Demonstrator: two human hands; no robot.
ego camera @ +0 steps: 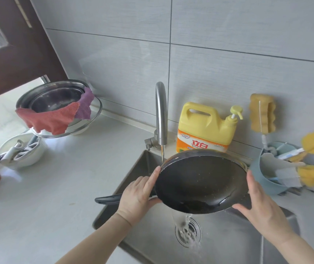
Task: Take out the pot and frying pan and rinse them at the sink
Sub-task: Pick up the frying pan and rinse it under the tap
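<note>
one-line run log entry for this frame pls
phase: rinse frying pan | left hand: holds left rim | right hand: holds right rim | pan: tilted over sink, water pouring off | faucet: running

The pale surface (61,187) is carrying stacked steel bowls (55,100) under draped cloths (57,117), a white bowl (22,153) of utensils, and a yellow soap jug (205,126) behind the sink (228,235).

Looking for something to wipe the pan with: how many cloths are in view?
2, both draped over the rim of the steel bowl on the counter, far left: a red cloth in front, a purple cloth to its right. Others may be hidden.
</note>
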